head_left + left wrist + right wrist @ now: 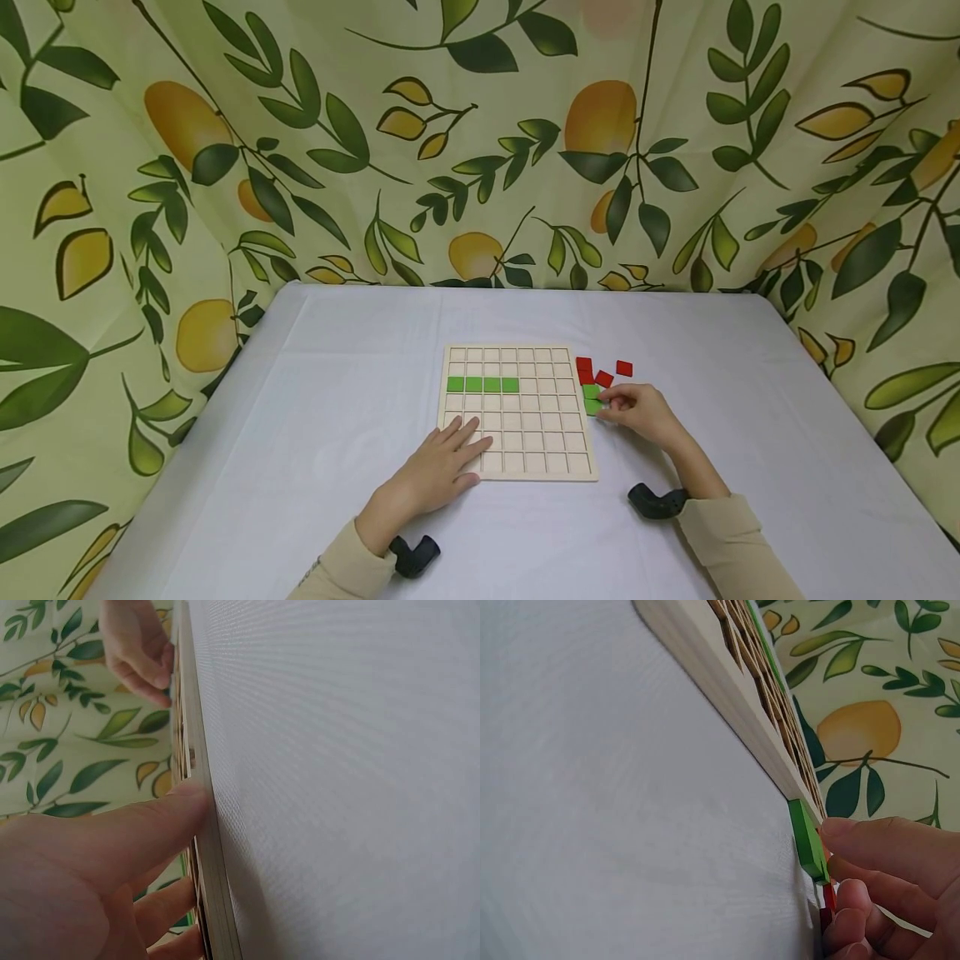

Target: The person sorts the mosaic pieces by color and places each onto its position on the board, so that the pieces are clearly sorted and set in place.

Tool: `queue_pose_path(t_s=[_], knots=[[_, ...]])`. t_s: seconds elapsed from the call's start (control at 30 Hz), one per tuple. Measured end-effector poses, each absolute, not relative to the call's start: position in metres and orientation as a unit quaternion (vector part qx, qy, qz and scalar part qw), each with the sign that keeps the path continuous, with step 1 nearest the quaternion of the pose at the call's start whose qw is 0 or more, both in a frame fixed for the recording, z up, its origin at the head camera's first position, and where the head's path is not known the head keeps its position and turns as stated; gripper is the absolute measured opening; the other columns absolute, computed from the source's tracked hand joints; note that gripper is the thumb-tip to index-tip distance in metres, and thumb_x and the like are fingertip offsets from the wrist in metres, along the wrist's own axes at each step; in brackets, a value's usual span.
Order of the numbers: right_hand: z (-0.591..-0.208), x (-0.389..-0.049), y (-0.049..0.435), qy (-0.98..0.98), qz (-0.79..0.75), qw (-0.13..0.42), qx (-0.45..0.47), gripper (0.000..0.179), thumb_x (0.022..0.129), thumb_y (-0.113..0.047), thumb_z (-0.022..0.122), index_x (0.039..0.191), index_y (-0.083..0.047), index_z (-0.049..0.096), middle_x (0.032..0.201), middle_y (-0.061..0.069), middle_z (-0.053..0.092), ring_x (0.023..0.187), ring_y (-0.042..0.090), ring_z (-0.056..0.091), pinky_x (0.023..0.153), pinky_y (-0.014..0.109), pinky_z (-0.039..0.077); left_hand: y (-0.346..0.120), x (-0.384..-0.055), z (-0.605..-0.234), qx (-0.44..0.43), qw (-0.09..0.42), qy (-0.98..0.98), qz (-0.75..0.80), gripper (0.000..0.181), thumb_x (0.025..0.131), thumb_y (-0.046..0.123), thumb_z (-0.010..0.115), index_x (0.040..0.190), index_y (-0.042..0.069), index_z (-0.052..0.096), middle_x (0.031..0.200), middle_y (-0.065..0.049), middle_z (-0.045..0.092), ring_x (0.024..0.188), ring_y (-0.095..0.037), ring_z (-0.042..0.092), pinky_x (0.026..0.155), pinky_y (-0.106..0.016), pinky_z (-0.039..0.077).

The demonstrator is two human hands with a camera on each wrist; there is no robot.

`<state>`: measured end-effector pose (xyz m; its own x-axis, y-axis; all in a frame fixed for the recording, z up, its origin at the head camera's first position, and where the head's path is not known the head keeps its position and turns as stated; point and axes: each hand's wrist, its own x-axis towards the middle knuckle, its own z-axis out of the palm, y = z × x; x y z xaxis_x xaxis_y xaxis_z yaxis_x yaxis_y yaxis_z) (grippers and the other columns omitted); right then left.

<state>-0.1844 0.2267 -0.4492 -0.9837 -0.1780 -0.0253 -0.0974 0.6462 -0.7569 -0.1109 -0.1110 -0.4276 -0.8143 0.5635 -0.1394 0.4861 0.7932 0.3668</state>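
A pale wooden grid board (551,442) lies on the white tablecloth. Several green square tiles (474,384) sit side by side in its third row from the back, starting at the left. My left hand (438,467) rests spread over the board's near left corner, and its thumb (169,817) lies along the near edge. Beside the board's right edge are two loose green tiles (592,407). My right hand (637,410) is right at them, fingers bent, with a gap between thumb and index finger; in the right wrist view the fingertips are close by a green tile (807,838).
Several red square tiles (624,367) lie loose behind the green ones, right of the board. White cloth (337,375) covers the table around the board. A curtain with a leaf and fruit print (480,167) hangs behind the table and at both sides.
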Motion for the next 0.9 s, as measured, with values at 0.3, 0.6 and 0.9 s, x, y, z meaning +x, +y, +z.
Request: queue_pose_path(t_s=[0.3,0.6,0.9], knots=[[-0.4501,-0.1847,0.2272,0.906,-0.412,0.056,-0.075,0.026,0.079,-0.007,0.076,0.098,0.008,0.069,0.07,0.002,0.052,0.059,0.002,0.041,0.05,0.015,0.035,-0.1112,-0.1111,-0.4284,0.279,0.122,0.94,0.155,0.051,0.096,0.026,0.056,0.144,0.014,0.045,0.158,-0.014,0.033,0.148,-0.038,0.028,0.117,-0.057,0.031],[-0.4484,-0.1838,0.2268,0.91,-0.403,0.069,-0.068,0.023,0.078,-0.005,0.076,0.095,0.006,0.068,0.069,0.002,0.051,0.061,0.006,0.043,0.052,0.016,0.035,-0.1111,-0.1119,-0.4293,0.281,0.121,0.941,0.147,0.051,0.096,0.027,0.056,0.145,0.015,0.045,0.158,-0.013,0.032,0.148,-0.037,0.028,0.117,-0.057,0.031],[-0.445,-0.1823,0.2246,0.917,-0.384,0.091,-0.061,0.027,0.077,-0.009,0.078,0.097,0.004,0.067,0.068,0.002,0.049,0.064,0.011,0.044,0.052,0.016,0.035,-0.1112,-0.1118,-0.4279,0.282,0.121,0.941,0.145,0.051,0.096,0.027,0.056,0.145,0.015,0.044,0.158,-0.014,0.032,0.148,-0.038,0.028,0.117,-0.057,0.032]])
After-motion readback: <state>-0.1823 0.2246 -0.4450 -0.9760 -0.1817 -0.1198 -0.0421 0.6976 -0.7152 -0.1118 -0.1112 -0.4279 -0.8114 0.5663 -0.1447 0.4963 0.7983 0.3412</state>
